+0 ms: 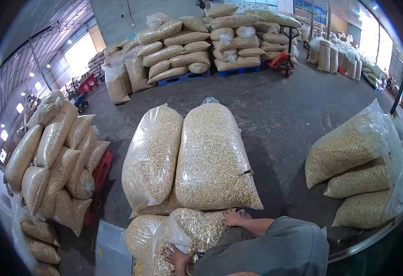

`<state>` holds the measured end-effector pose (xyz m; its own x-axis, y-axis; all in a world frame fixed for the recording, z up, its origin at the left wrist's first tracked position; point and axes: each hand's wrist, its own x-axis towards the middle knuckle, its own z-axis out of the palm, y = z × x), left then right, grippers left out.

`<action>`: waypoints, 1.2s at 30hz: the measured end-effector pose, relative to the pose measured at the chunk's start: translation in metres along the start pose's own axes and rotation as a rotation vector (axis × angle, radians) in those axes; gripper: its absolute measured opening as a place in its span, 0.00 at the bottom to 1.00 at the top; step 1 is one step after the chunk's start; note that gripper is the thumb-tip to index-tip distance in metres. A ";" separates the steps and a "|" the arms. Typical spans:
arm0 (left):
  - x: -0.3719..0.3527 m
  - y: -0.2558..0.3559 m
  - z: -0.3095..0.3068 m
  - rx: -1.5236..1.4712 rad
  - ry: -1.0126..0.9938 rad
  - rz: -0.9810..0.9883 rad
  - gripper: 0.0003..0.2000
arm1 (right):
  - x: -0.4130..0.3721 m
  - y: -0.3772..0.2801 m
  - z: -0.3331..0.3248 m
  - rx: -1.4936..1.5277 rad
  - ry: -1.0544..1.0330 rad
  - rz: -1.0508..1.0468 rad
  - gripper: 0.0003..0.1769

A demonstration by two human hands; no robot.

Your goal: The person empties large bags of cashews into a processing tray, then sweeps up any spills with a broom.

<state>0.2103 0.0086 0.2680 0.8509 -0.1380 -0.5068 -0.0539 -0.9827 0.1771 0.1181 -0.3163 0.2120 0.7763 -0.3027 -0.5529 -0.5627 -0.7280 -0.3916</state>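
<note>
My left hand point(178, 258) lies with fingers spread on a see-through plastic bag point(190, 230) full of pale, nut-like pieces, at the bottom centre. On the upper right part of the same bag rests my right hand point(235, 218), its fingers flat against the plastic. Loose, crumpled plastic stands up from the bag between the hands. Another filled bag point(141, 232) touches it on the left. Just beyond, two large filled bags, a left one point(151, 149) and a right one point(213, 154), lie side by side. My bent leg hides part of the bag's right side.
Stacked bags point(56, 142) rise at left beside a red pallet point(99, 186). More bags point(357, 170) are piled at right. Across the dark floor point(275, 124), a tall stack point(178, 43) sits on blue pallets point(183, 78), near a red pallet jack point(284, 62).
</note>
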 end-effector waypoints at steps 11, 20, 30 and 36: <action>0.005 -0.008 0.014 -0.002 0.075 -0.002 0.65 | 0.006 0.004 0.006 0.014 0.025 -0.025 0.35; 0.001 -0.006 0.013 -0.076 0.155 0.027 0.55 | 0.017 0.009 0.018 -0.032 0.099 -0.066 0.35; 0.004 -0.013 0.019 -0.103 0.229 0.082 0.49 | 0.022 0.007 0.015 -0.026 0.038 -0.019 0.36; -0.001 -0.009 0.012 -0.079 0.214 0.083 0.48 | 0.019 0.007 0.015 0.001 0.027 -0.011 0.38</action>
<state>0.2043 0.0164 0.2569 0.9369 -0.1802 -0.2994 -0.0943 -0.9554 0.2800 0.1247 -0.3180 0.1879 0.7900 -0.3106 -0.5286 -0.5540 -0.7310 -0.3984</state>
